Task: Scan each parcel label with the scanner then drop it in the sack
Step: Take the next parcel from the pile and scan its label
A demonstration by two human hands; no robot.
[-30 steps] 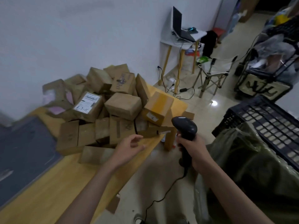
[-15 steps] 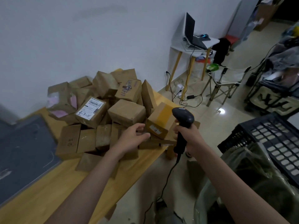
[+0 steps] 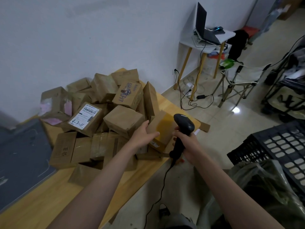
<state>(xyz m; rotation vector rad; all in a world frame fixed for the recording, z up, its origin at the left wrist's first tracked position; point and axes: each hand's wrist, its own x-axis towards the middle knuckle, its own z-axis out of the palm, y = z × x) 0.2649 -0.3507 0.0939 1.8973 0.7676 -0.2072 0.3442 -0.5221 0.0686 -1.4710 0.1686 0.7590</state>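
A person stands at the long edge of a wooden table (image 3: pixel 41 200), both bare forearms reaching forward. The left hand (image 3: pixel 143 136) has its thumb and fingers spread around the near corner of a yellow-taped box (image 3: pixel 162 129), touching it on two sides. This box sits at the right end of a pile of boxes (image 3: pixel 102 116), close to the table's far right corner and just beside the table edge. The right hand (image 3: pixel 187 142) grips the handle of a black scanner (image 3: pixel 182 129), its fingers wrapped around it, with the scanner head tilted toward the yellow-taped box and nearly touching it. A black cable (image 3: pixel 162 184) hangs from the handle toward the floor.

The pile covers the middle and far part of the table up to the white wall (image 3: pixel 82 38). One box with a white label (image 3: pixel 85 118) faces up, marked 4-3-11. A dark mat (image 3: pixel 19 156) lies on the left part of the table. A bare strip of wood runs along the near edge.

To the right of the person, an open greenish sack (image 3: pixel 264 187) stands on the floor beside a black crate (image 3: pixel 280 146). Tiled floor (image 3: pixel 222 123) lies open between the table corner and the crate.
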